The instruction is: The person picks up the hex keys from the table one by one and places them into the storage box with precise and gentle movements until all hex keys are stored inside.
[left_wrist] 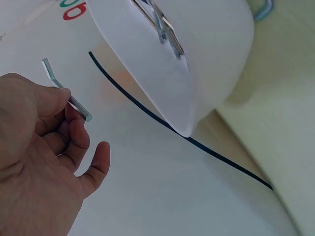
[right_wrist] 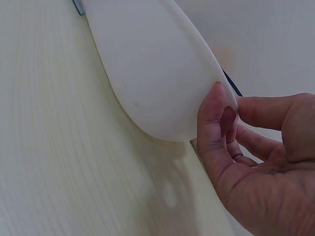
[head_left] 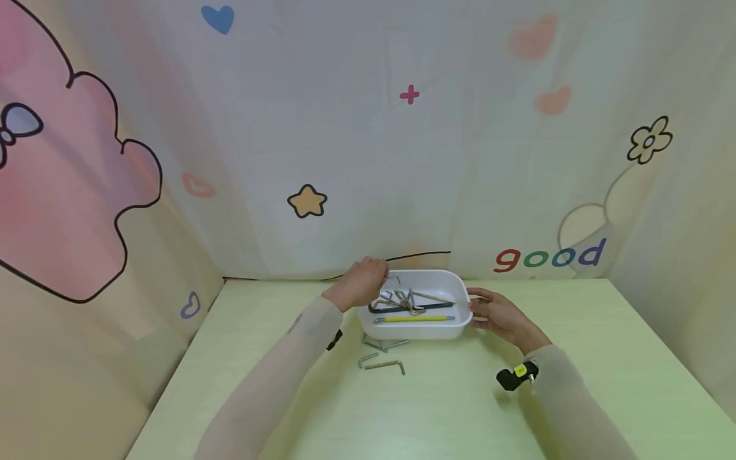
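Observation:
A white plastic tray (head_left: 425, 331) stands near the back of the table. My left hand (head_left: 363, 284) is above its left end and, in the left wrist view, pinches a small silver hex key (left_wrist: 81, 110) between thumb and fingers. At the tray's right end, my right hand (head_left: 501, 314) grips the rim, thumb on one side and fingers on the other in the right wrist view. Inside the tray lie several hex keys (head_left: 411, 301), a long black hex key (head_left: 434, 306) and a yellow-sleeved rod (head_left: 415, 319).
Several loose hex keys (head_left: 386, 365) lie on the pale green table (head_left: 448, 409) in front of the tray. Close behind it hangs a printed curtain (head_left: 368, 140), with more curtain at both sides.

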`<state>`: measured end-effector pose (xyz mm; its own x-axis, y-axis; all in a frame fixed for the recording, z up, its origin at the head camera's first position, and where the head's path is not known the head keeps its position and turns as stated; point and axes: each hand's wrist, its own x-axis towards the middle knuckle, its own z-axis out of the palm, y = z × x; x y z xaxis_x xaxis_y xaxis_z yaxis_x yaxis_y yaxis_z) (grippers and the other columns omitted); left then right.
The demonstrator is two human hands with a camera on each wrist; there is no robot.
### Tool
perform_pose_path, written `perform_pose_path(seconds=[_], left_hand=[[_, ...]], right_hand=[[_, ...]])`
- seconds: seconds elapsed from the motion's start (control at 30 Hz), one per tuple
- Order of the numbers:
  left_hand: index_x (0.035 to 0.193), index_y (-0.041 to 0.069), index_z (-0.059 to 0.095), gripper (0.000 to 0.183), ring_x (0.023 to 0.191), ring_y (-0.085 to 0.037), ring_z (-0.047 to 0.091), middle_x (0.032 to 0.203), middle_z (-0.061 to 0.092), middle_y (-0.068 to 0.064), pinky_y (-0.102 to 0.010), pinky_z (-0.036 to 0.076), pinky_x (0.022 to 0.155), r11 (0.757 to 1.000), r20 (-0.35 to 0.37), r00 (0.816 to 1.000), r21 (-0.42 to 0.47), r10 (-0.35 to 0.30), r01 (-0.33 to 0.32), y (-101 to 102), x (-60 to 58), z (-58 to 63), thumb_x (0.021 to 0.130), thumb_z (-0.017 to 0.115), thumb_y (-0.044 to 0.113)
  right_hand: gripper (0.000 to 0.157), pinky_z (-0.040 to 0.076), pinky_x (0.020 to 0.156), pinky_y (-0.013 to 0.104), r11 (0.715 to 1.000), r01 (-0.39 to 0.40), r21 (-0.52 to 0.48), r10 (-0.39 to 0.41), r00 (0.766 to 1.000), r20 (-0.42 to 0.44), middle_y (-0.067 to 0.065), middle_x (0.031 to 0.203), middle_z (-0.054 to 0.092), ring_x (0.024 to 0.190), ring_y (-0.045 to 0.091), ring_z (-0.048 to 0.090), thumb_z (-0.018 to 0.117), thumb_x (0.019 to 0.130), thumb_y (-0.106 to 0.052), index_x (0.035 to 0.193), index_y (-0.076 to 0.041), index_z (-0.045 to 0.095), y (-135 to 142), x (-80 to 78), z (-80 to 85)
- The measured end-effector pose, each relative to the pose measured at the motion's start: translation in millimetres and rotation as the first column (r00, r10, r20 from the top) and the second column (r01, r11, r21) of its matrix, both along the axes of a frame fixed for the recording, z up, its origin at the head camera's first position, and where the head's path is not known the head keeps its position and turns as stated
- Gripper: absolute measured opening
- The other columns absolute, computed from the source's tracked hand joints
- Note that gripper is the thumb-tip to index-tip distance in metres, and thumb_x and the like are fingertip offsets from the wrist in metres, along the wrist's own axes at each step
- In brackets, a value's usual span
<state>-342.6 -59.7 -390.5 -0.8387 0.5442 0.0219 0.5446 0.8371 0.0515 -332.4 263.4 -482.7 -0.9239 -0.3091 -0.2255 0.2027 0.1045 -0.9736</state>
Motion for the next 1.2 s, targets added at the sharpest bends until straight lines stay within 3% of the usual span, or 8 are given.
perform_pose_path(seconds=[0.2,0.37,0.53,0.67,0.83,1.0,1.2], left_hand=[[0.117,0.009,0.056,0.017,0.110,-0.023,0.053,0.115,0.061,-0.006,-0.042,0.049,0.100,1.000,0.039,0.999,-0.011,0.020,-0.020,3,-11.5,1.5,0.103,0.049,0.016],[0.115,0.008,0.056,0.017,0.110,-0.024,0.054,0.115,0.062,-0.006,-0.044,0.047,0.104,0.999,0.132,0.991,0.017,0.031,-0.033,8,-19.4,4.3,0.103,0.046,0.015],[0.112,0.008,0.056,0.014,0.093,-0.018,0.053,0.105,0.061,-0.003,-0.036,0.051,0.093,0.996,0.229,0.971,0.047,0.062,-0.074,11,-27.2,4.4,0.102,0.047,0.012],[0.097,0.009,0.054,0.011,0.078,-0.015,0.045,0.085,0.050,-0.001,-0.028,0.044,0.073,0.994,0.272,0.959,0.054,0.082,-0.100,15,-32.4,0.5,0.101,0.044,0.009],[0.074,0.014,0.041,0.028,0.063,-0.014,0.031,0.067,0.033,0.001,-0.027,0.031,0.059,0.992,0.302,0.949,0.058,0.088,-0.110,20,-40.6,-7.1,0.101,0.041,0.007],[0.062,0.016,0.035,0.041,0.054,-0.013,0.020,0.056,0.025,0.002,-0.027,0.026,0.054,0.993,0.335,0.938,0.047,0.089,-0.111,23,-47.0,-11.4,0.103,0.038,0.008],[0.062,0.016,0.036,0.042,0.055,-0.013,0.023,0.057,0.028,0.002,-0.027,0.028,0.056,0.990,0.353,0.928,0.023,0.121,-0.138,25,-48.8,-14.1,0.103,0.039,0.010]], right_hand=[[0.054,0.056,0.083,0.026,1.000,0.004,-0.003,-0.004,1.000,0.017,0.009,0.117,0.053,0.097,0.017,0.059,0.044,0.102,-0.007,0.153,-0.001,0.024,1,1.4,4.5],[0.055,0.056,0.083,0.026,1.000,0.010,-0.010,-0.009,1.000,0.026,0.008,0.115,0.053,0.096,0.017,0.059,0.044,0.102,-0.006,0.153,-0.001,0.024,1,1.9,8.1],[0.055,0.056,0.082,0.026,1.000,0.009,-0.022,-0.009,1.000,0.025,0.005,0.112,0.054,0.094,0.016,0.059,0.045,0.102,-0.006,0.153,-0.001,0.024,1,1.6,8.1],[0.055,0.056,0.082,0.027,1.000,0.016,-0.023,-0.015,0.999,0.031,0.005,0.112,0.054,0.095,0.016,0.059,0.045,0.102,-0.006,0.152,-0.002,0.025,1,0.9,6.6],[0.054,0.056,0.083,0.026,0.999,0.029,-0.018,-0.029,0.999,0.044,0.007,0.116,0.053,0.097,0.018,0.059,0.047,0.102,-0.006,0.152,-0.004,0.027,0,-0.4,4.3],[0.055,0.056,0.083,0.026,0.999,0.032,-0.025,-0.031,0.998,0.048,0.008,0.119,0.053,0.100,0.020,0.058,0.047,0.102,-0.007,0.153,-0.004,0.026,0,-1.2,3.4],[0.055,0.056,0.083,0.026,0.999,0.040,-0.023,-0.039,0.998,0.052,0.011,0.123,0.051,0.100,0.020,0.059,0.046,0.102,-0.006,0.153,-0.004,0.027,0,-2.0,2.1]])
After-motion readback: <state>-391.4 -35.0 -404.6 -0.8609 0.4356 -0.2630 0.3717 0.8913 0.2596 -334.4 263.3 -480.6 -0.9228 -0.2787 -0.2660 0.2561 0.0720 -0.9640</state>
